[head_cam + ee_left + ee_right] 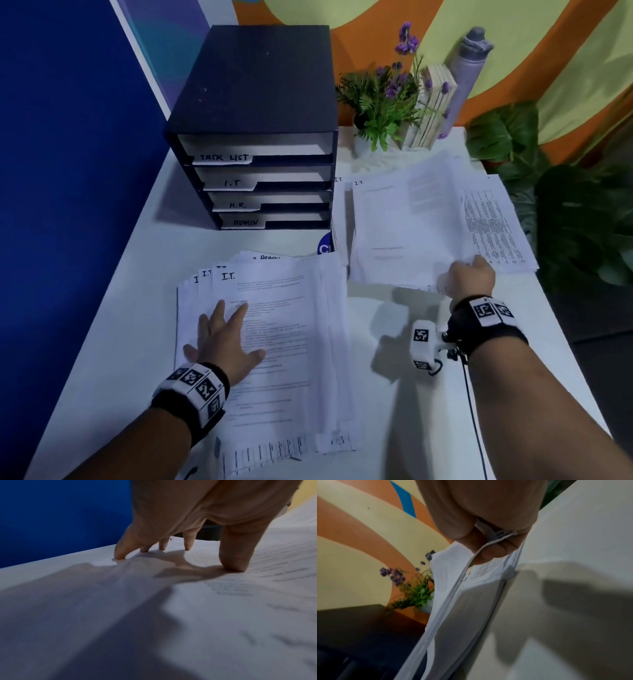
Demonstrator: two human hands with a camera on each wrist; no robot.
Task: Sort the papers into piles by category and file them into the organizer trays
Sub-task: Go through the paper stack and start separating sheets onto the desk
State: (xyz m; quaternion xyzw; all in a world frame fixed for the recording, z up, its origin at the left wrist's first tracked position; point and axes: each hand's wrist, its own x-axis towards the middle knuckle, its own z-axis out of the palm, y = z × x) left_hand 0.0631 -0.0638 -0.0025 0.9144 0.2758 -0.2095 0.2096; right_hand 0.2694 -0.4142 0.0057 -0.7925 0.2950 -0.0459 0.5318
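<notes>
A fanned stack of printed papers (284, 342) lies on the white table in front of me, several top corners marked "I.T.". My left hand (222, 339) rests on it with fingers spread flat; the fingertips (187, 547) press the top sheet (223, 615). To the right sits a second pile (411, 222), also marked "I.T.". My right hand (474, 274) pinches a few sheets (453, 601) at that pile's near edge, lifted off the pile beneath. A dark blue organizer (260, 137) stands at the back with trays labelled TASK LIST, I.T., H.R. and ADMIN.
A potted plant with purple flowers (380, 102), a pale slatted wooden object (433, 106) and a grey bottle (467, 72) stand behind the right pile. Large green leaves (565, 205) crowd the table's right edge. A blue wall (68, 171) borders the left. A blue round object (323, 245) peeks between the piles.
</notes>
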